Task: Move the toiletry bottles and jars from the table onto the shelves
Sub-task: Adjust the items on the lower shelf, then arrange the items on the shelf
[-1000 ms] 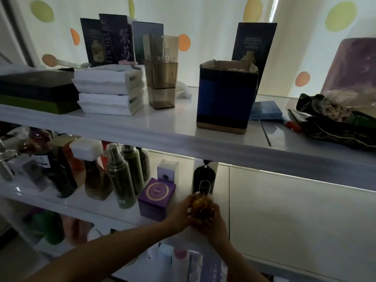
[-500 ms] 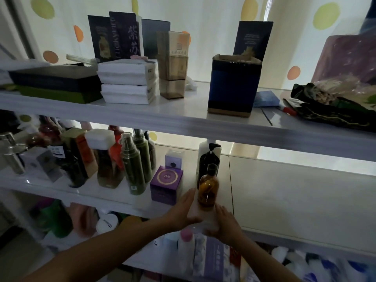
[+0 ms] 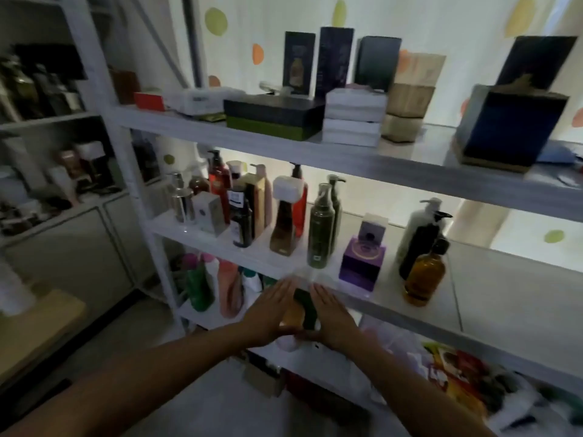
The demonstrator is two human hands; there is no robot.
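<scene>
Both hands are out in front of the middle shelf's [image 3: 504,298] front edge. The left hand [image 3: 271,307] and right hand [image 3: 331,313] lie flat, fingers straight and together, palms turned towards each other. Blurred dark green and orange shapes show in the gap between them; I cannot tell whether the hands touch them. The amber bottle [image 3: 424,277] stands upright on the middle shelf, apart from the hands, just in front of a black pump bottle [image 3: 419,244] and right of a purple box [image 3: 362,263].

Amber bottle [image 3: 424,275] — purple box [image 3: 361,263] — olive-green bottle [image 3: 320,230].
</scene>
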